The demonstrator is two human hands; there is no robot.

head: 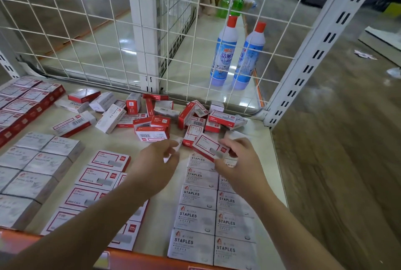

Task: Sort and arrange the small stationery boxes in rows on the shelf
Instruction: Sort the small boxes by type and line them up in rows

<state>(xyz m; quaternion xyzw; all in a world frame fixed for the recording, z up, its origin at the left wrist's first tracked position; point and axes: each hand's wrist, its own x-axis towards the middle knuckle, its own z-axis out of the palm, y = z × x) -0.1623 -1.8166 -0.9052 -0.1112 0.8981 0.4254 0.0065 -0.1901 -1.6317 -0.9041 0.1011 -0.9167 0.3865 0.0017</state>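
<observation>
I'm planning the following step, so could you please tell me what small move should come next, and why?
Probably set the red box, pinched in the right hand, at the far end of the red rows. It matches those boxes, not the STAPLES rows beneath it.

White wire grid [91, 31]; glossy floor [338, 139].

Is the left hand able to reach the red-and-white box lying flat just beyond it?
Probably yes: the left hand is close before that box, with only bare shelf between.
</observation>
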